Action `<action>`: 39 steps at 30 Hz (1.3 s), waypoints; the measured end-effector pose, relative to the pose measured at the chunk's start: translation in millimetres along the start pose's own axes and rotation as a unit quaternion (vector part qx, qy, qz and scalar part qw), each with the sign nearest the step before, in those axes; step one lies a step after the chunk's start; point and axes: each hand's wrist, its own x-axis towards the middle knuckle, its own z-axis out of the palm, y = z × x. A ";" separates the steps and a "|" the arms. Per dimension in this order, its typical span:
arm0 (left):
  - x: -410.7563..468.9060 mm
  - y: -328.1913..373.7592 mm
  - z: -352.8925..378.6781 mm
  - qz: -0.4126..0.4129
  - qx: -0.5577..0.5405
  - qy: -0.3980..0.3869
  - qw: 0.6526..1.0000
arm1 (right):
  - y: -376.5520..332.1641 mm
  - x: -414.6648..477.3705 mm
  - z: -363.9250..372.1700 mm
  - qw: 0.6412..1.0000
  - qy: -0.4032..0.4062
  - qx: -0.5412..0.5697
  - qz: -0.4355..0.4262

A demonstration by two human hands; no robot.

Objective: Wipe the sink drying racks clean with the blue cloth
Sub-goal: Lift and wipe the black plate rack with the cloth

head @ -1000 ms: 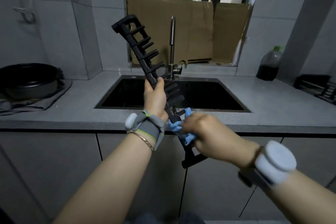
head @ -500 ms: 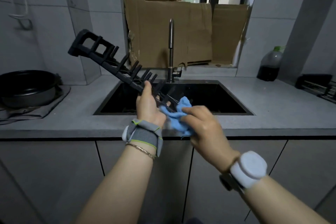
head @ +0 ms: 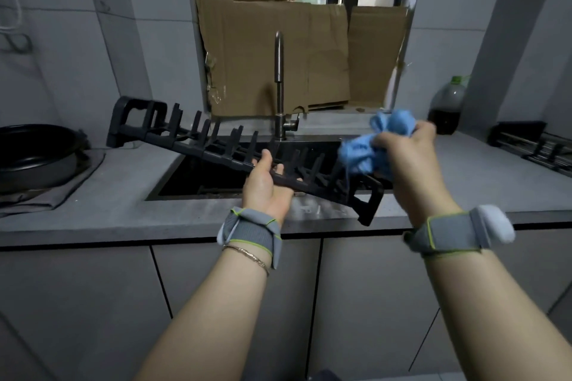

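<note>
Both our hands are busy. Our left hand grips the rack from below near its middle, with the thumb over the near rail. Our right hand is closed round the bunched cloth, holding it just above the rack's right end. A lower fold hangs among the prongs there, and we cannot tell whether it touches them.

A second ago the rack stood almost upright with the cloth pressed low on it. Now it lies nearly level. It runs from above the counter left of the sink, across the basin, down to the counter's front edge, where its right foot hangs lowest. The cloth has lifted off the bar. We judge that one pass is over and that the turn lays the prongs open for the next wipe, so this rack is not finished.

Our left fingers under the rail are mostly hidden. The rack is dark against the dark basin, so we cannot read any dirt on it. A second rack at the counter's right edge is cut off by the frame and too blurred to judge.
</note>
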 end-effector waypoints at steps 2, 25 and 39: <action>5.3 -0.9 -0.8 -0.001 -0.017 0.001 1.000 | 16.6 -3.1 -3.9 0.996 -0.036 -0.082 0.023; -4.4 -19.3 11.3 -0.050 -0.030 -0.057 0.997 | 52.0 10.4 9.6 0.946 -0.095 -0.275 -0.143; -18.7 -15.6 14.6 0.007 -0.037 -0.072 0.997 | 84.8 15.1 -2.5 0.992 0.057 0.034 -0.109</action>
